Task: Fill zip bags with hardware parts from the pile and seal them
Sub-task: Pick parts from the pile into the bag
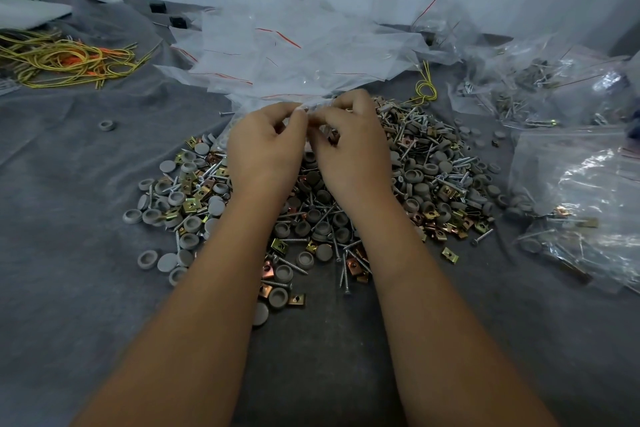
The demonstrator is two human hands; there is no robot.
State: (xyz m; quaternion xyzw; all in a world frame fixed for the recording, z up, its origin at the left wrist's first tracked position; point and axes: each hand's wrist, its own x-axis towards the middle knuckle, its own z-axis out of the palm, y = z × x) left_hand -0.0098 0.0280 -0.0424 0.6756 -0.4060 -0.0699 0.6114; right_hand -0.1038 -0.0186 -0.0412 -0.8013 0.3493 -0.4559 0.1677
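- Zip bag (277, 104), clear w/ red seal line, is being pinched at its near edge by both hands, just above the far side of the pile; exact bag outline can't be told apart from the other plastic behind it.
- Left hand (265, 149) is being held w/ fingers curled, thumb & forefinger pinching the bag edge.
- Right hand (349, 149) is being held the same way, fingertips touching the left hand's at centre, pinching the same edge.
- Hardware pile (433, 180) – grey round caps, screws, brass/copper-coloured clip nuts – is being spread over the grey cloth (69, 253) under & around both forearms.
- Empty zip bags (277, 45) are being kept in a loose heap behind the hands.
- Filled bags (575, 204) w/ screws and caps are being stacked at right, another lot (533, 87) further back.
- Yellow & orange wire ties (65, 59) are being left in a tangle at far left; one yellow tie (425, 90) beside the pile's far edge.
- Single grey cap (106, 125) is lying apart, left of pile.
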